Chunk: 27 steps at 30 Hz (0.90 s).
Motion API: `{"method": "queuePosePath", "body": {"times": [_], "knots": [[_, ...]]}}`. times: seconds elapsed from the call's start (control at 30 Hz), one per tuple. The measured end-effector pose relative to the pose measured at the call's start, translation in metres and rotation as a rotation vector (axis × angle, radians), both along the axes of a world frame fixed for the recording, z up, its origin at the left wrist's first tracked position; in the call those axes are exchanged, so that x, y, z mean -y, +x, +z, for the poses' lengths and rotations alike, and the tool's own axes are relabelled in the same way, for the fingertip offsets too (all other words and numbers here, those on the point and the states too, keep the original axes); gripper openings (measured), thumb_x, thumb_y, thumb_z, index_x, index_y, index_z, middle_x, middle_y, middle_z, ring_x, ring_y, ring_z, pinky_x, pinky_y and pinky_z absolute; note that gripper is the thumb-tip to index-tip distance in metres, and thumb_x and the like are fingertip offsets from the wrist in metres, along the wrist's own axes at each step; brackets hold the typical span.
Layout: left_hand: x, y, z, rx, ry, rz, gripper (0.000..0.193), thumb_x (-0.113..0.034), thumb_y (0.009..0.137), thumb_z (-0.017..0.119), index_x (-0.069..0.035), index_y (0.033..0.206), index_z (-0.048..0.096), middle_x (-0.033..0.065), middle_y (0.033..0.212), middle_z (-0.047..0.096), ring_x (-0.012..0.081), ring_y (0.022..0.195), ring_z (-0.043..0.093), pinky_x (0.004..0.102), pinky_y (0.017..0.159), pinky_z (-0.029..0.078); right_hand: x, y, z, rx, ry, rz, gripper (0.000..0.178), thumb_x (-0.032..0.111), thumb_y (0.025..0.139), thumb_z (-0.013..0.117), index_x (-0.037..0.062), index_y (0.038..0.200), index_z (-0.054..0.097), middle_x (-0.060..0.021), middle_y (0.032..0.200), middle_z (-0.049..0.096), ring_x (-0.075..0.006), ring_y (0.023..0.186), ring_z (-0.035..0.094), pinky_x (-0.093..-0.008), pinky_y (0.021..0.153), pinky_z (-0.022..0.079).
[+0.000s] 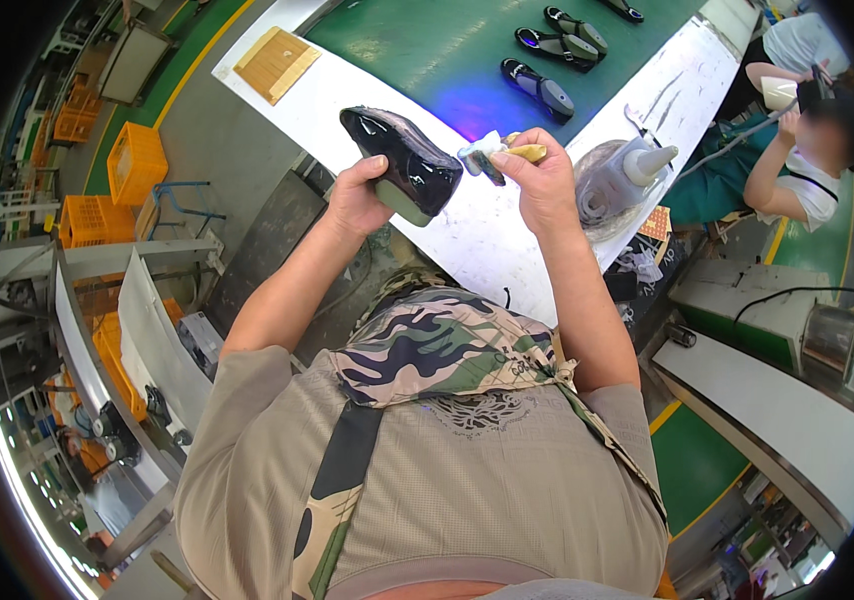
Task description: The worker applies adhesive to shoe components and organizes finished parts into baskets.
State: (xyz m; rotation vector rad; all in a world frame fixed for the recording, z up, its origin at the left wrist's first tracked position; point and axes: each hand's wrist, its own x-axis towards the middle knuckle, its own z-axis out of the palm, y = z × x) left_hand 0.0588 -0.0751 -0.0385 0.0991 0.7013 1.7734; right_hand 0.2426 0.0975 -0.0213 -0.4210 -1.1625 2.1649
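Observation:
My left hand (pixel 359 200) is closed around a glossy black shoe upper (pixel 407 155) stretched over a green last (pixel 402 203). It is held up over the white table edge, tilted. My right hand (pixel 545 188) pinches a small brush (pixel 524 153) with a yellowish handle. The brush's pale, stained head points toward the shoe and stays just apart from it. Close to my right hand stands a translucent squeeze bottle (pixel 635 170) with a pointed nozzle, in or beside a plastic-wrapped round container whose shape is partly hidden.
Beyond the white table (pixel 487 230) runs a green conveyor belt (pixel 397 45) carrying several black shoes (pixel 537 88) on lasts, with a blue light glow. A wooden board (pixel 276 65) lies at the table's left end. Orange crates (pixel 137 163) stand left. Another person (pixel 797 150) works at right.

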Motion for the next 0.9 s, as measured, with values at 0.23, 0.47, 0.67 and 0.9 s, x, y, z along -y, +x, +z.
{"method": "queuePosePath", "body": {"times": [0.23,0.47,0.67,0.9], "knots": [[0.024,-0.010,0.015,-0.409,-0.009,0.222,0.050,-0.011,0.073,0.069,0.001,0.119,0.052,0.0103,0.108,0.063,0.0230,0.102,0.061,0.0351,0.094,0.048,0.021,-0.026,0.005,0.071,-0.054,-0.002,0.020,-0.002,0.076,0.072,0.0036,0.084,0.055,-0.0036,0.079,0.058,-0.0113,0.067,0.055,-0.0258,0.059,0.047],[0.067,-0.040,0.027,-0.870,-0.141,0.405,0.053,-0.008,0.071,0.074,-0.001,0.119,0.053,0.0072,0.108,0.061,0.0181,0.102,0.058,0.0327,0.096,0.044,0.052,-0.083,-0.005,0.238,-0.046,-0.003,0.019,-0.002,0.074,0.073,0.0033,0.081,0.056,-0.0028,0.074,0.057,-0.0118,0.064,0.054,-0.0269,0.057,0.045],[0.111,-0.066,0.019,-1.159,-0.288,0.571,0.075,-0.015,0.066,0.086,0.002,0.127,0.046,0.0088,0.117,0.058,0.0182,0.111,0.053,0.0330,0.101,0.041,0.086,-0.137,0.001,0.288,-0.037,0.115,0.019,-0.001,0.074,0.073,0.0015,0.084,0.057,-0.0043,0.076,0.058,-0.0134,0.065,0.056,-0.0274,0.058,0.048],[0.201,-0.117,0.116,-1.100,-0.323,0.787,0.065,-0.016,0.065,0.085,0.003,0.118,0.053,0.0070,0.105,0.064,0.0157,0.099,0.058,0.0323,0.094,0.046,0.106,-0.188,0.006,0.176,-0.043,0.298,0.017,-0.001,0.082,0.068,0.0022,0.091,0.053,-0.0078,0.079,0.059,-0.0170,0.065,0.058,-0.0319,0.055,0.049]]}}
